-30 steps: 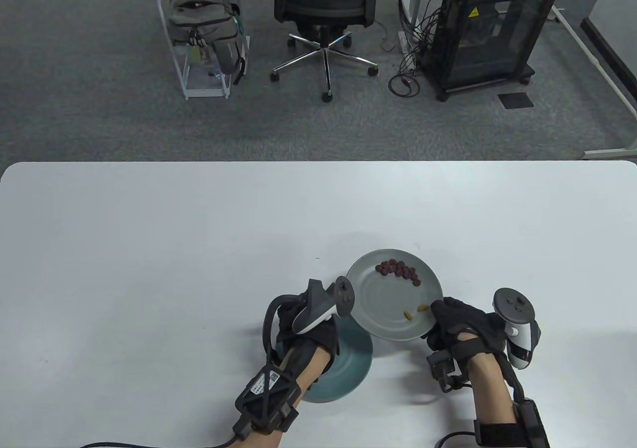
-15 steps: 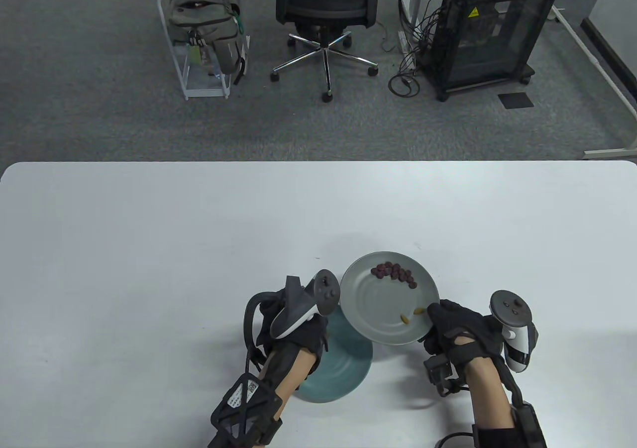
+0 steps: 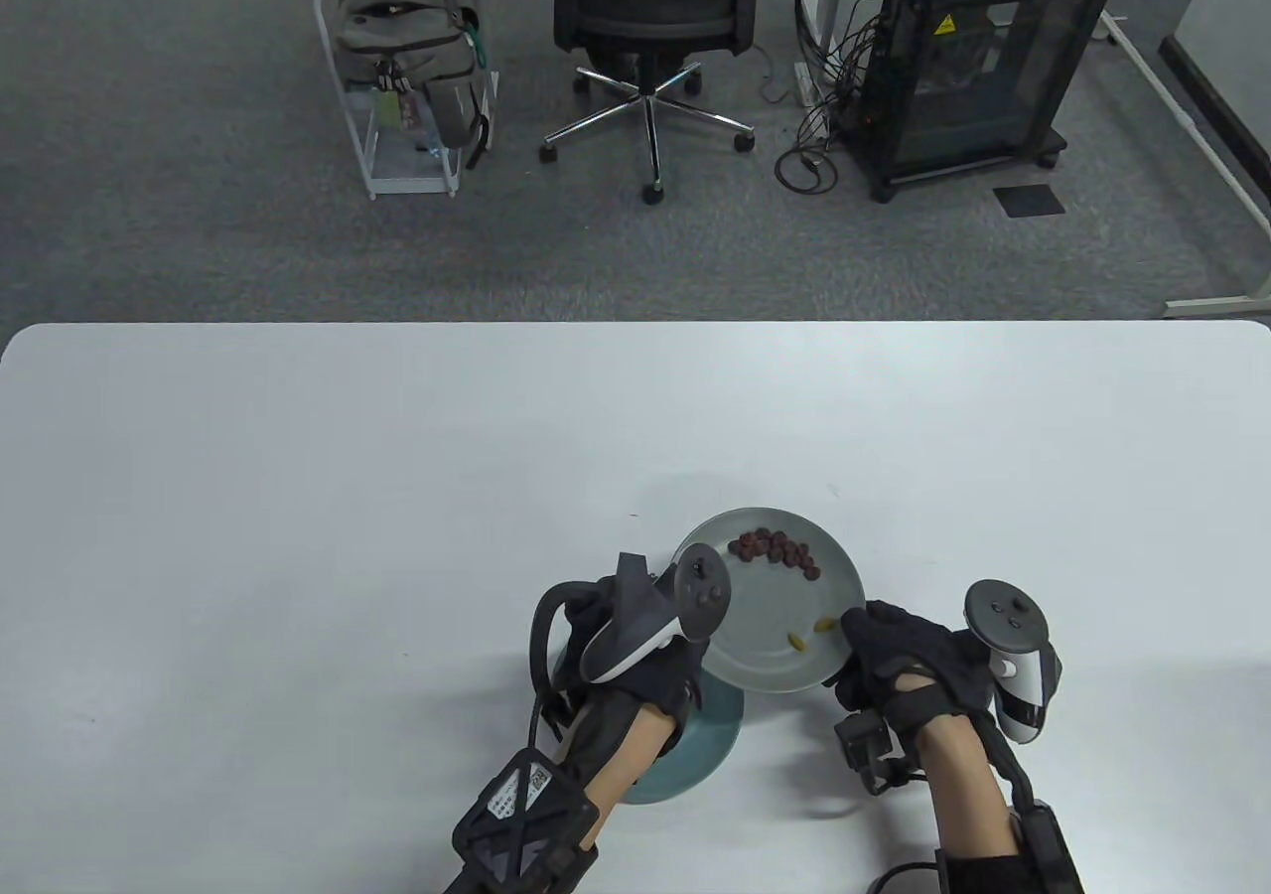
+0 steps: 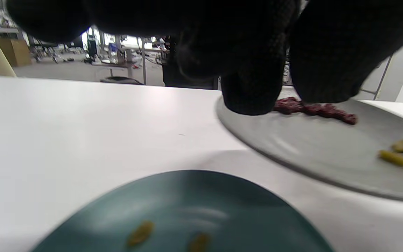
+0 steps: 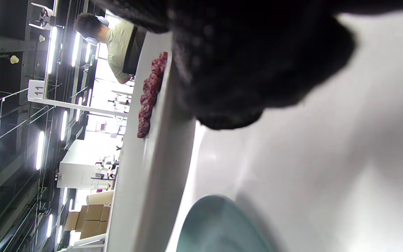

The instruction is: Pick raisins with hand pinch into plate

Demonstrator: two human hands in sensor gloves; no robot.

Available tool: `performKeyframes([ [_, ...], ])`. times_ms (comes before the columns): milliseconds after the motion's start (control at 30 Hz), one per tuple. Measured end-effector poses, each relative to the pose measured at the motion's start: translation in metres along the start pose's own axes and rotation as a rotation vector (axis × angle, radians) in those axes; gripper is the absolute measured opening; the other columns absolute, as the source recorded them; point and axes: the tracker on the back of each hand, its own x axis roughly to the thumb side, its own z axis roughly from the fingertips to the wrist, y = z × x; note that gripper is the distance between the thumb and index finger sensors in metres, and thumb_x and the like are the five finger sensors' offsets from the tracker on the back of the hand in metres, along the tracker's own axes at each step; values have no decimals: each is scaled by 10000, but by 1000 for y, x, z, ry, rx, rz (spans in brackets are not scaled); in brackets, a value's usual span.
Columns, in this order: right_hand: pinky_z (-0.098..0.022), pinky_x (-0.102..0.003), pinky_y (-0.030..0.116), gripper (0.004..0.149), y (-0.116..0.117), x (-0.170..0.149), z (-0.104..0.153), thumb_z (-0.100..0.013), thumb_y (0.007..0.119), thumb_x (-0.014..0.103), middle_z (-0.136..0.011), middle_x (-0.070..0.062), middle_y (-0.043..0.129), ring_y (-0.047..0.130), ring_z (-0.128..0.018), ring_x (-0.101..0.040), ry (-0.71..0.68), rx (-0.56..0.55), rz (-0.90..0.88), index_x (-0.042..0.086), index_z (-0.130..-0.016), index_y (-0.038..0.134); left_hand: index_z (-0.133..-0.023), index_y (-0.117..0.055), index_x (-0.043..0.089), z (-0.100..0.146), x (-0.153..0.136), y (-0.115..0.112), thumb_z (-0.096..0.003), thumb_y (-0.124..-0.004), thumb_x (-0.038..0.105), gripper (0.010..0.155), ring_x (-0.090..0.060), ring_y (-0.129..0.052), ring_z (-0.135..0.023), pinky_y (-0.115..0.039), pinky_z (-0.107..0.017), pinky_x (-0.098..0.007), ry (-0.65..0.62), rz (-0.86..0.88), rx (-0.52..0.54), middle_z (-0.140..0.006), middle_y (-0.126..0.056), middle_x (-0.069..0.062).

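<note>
Left hand (image 3: 635,651), black sensor glove, hangs over the round teal ceramic plate (image 3: 710,745) at the near edge of the white desk (image 3: 298,497). In the left wrist view two fingertips (image 4: 254,94) point down side by side with nothing visible between them; whether they pinch anything, cannot tell. That view shows two yellow-green raisins (image 4: 140,233) already lying on the teal plate.

Next to the right: round grey ceramic plate (image 3: 765,626), lifted and tilted, its left rim overlapping the teal plate from above. On it a curved row of dark red raisins (image 3: 775,548) lies along the far side, and two yellow-green raisins (image 3: 809,633) lie near the near-right rim, close to the right hand.

Right hand (image 3: 899,651), also gloved, grips the grey plate's near-right rim, thumb on top; the right wrist view shows the rim edge-on against its glove.

Key relation: the left hand's fingertips sit at the grey plate's left rim. The yellow-green pair lies to their right and slightly nearer, across the plate's bare centre; the red row lies forward-right, closer to those fingertips. Red row's long axis runs roughly left-right along the far rim. Left hand is the free one, so likely the picker; right hand is nearer the yellow pair but occupied holding the plate.

Risk, as judgement: tilt could slide loose raisins towards the low rim.
</note>
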Motion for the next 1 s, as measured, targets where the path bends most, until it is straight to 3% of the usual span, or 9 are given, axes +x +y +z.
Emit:
performKeyframes([
  [300, -30, -267, 897, 522, 12, 4, 3, -489, 754, 319, -475, -118, 1074, 1051, -81, -182, -19, 19, 10, -55, -852, 738, -679, -1019, 90, -7, 27, -8, -420, -963, 469, 462, -199, -911, -228, -790, -309, -518, -32, 2, -39, -451, -990, -60],
  [1000, -26, -269, 897, 522, 32, 13, 13, -486, 756, 316, -472, -121, 1076, 1052, -75, -184, -49, 28, -8, -60, -847, 738, -658, -1032, 74, -22, 40, -22, -421, -946, 507, 501, -206, -913, -207, -791, -293, -523, 35, 4, -55, -428, -997, -68],
])
